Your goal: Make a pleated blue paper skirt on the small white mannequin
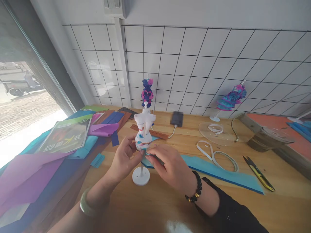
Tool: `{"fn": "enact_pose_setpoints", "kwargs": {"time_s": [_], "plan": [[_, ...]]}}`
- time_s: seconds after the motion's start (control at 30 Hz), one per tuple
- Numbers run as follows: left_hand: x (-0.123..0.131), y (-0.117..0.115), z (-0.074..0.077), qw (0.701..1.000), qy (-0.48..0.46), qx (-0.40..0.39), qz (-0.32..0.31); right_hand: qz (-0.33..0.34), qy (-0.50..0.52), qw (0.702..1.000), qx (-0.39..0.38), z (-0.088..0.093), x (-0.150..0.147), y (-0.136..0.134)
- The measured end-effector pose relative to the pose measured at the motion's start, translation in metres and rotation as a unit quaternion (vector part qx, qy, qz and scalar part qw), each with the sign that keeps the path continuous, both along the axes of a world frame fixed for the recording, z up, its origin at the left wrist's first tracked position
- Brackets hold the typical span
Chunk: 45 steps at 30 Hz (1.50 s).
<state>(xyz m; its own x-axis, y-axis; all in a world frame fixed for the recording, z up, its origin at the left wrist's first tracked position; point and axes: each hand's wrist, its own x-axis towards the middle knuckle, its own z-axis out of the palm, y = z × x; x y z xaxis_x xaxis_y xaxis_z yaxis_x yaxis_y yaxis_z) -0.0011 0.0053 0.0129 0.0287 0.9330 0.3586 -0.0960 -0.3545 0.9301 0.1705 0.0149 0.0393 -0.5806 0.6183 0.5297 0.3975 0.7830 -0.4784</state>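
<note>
A small white mannequin [144,126] on a round-footed stand [141,176] sits upright on the wooden table [155,200]. My left hand [123,158] curls around its lower body from the left, fingers closed on it. My right hand [168,165], with a black bead bracelet, pinches a piece of blue paper [148,161] against the mannequin's hip. A long blue paper strip [218,173] lies just right of my hands.
Purple and blue paper sheets [29,178] and a green booklet [65,134] cover the left. Two dressed mannequins [147,92] [232,97] stand by the tiled wall. A phone [177,118], tape strips [218,155], a clear disc [216,131], snips [259,173] and a tape roll [269,139] lie right.
</note>
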Motion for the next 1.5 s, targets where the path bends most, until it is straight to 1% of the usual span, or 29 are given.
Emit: {"fn": "enact_pose_setpoints", "kwargs": {"time_s": [0.23,0.37,0.5,0.8,1.1,1.23,1.4,1.5], "plan": [[-0.0002,0.0009,-0.0009,1.000,-0.004,0.002,0.006,-0.004,0.001,1.000,-0.021,-0.0002,0.0007,-0.0006],[-0.0003,0.0005,-0.0023,1.000,-0.004,-0.001,0.003,0.008,0.008,1.000,-0.028,0.0021,0.0011,0.0001],[-0.0003,-0.0001,-0.0027,1.000,-0.004,-0.009,0.002,0.013,0.019,0.998,-0.053,0.0032,0.0013,0.0017],[0.0004,0.0005,-0.0011,1.000,0.004,-0.006,0.007,-0.046,0.039,0.994,-0.092,0.0001,0.0009,0.0007],[0.0020,-0.0017,0.0015,1.000,0.000,-0.018,0.008,-0.059,0.051,0.992,-0.101,-0.0008,0.0007,0.0018],[0.0024,-0.0010,0.0017,1.000,-0.001,-0.020,0.012,-0.079,0.037,0.990,-0.110,-0.0003,-0.0001,0.0022],[0.0007,-0.0010,-0.0005,1.000,-0.002,-0.012,-0.006,-0.079,0.042,0.988,-0.125,-0.0010,-0.0010,0.0029],[-0.0005,-0.0027,0.0009,1.000,-0.002,-0.019,-0.010,-0.081,0.037,0.988,-0.129,-0.0012,-0.0019,0.0013]]}}
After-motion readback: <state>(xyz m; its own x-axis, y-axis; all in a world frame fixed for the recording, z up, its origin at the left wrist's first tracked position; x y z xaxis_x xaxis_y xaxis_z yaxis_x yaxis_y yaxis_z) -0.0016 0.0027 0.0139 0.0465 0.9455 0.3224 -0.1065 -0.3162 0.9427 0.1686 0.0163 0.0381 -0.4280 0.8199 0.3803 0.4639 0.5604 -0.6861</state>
